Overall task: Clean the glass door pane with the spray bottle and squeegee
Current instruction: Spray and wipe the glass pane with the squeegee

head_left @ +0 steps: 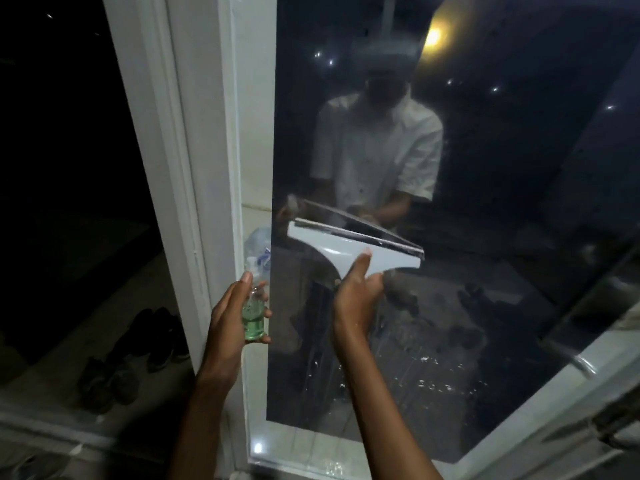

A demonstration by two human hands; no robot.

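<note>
Squeegee (353, 245) lies against the pane (485, 202), spray bottle (254, 313) to its left.

Squeegee (349, 249): pale grey-white body, with a dark strip along the blade edge. Bottle (254, 315): clear, holding green liquid in its lower part, with a whitish spray head. Pane (519, 188): dark blue-black and reflective, showing a white short-sleeved shirt, one warm yellow glow near the top and scattered small white light points; white flecks and streaks mark its lower area. Frame (207, 140): white. Shoes (138, 351): dark, black to grey. Floor (52, 407): pale grey. Area left of the frame: black.
</note>
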